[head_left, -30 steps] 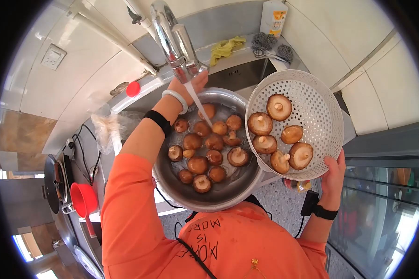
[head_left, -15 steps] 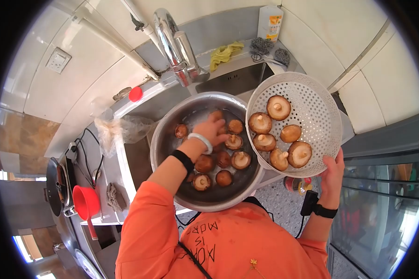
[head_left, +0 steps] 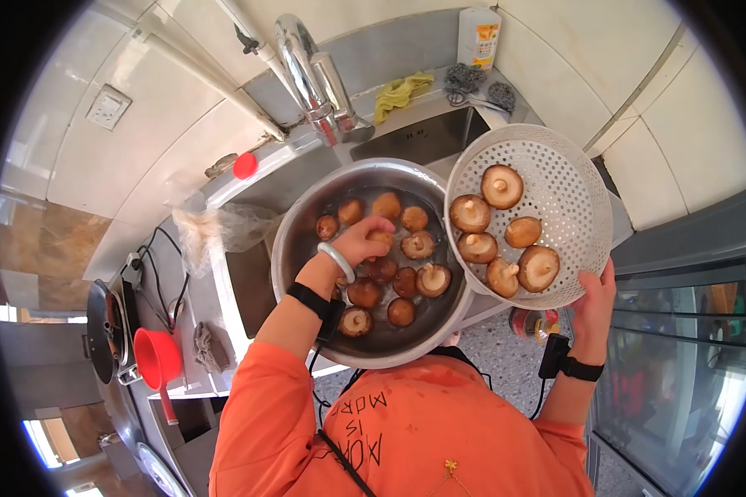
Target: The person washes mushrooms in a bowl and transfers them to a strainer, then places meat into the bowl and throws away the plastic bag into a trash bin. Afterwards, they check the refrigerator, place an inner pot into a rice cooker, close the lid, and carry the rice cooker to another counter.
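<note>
A wide metal basin of water holds several brown mushrooms, some cap up and some stem up. Inside it, my left hand has its fingers closed round a mushroom, which shows partly between thumb and fingers. My right hand grips the near right rim of a white perforated colander. Tilted toward me, the colander sits just right of the basin, its left edge overlapping or very near the basin's rim. Several mushrooms lie in the colander, mostly stem up, such as a large one near its lower side.
Behind the basin stand a chrome faucet and a steel sink. A yellow-green cloth, scrubbers and a white bottle are at the back. Leftward are a plastic bag and a red ladle.
My left hand has drawn slightly back toward me, and its fingers now close on a mushroom. The colander and my right hand have shifted a little to the right.
</note>
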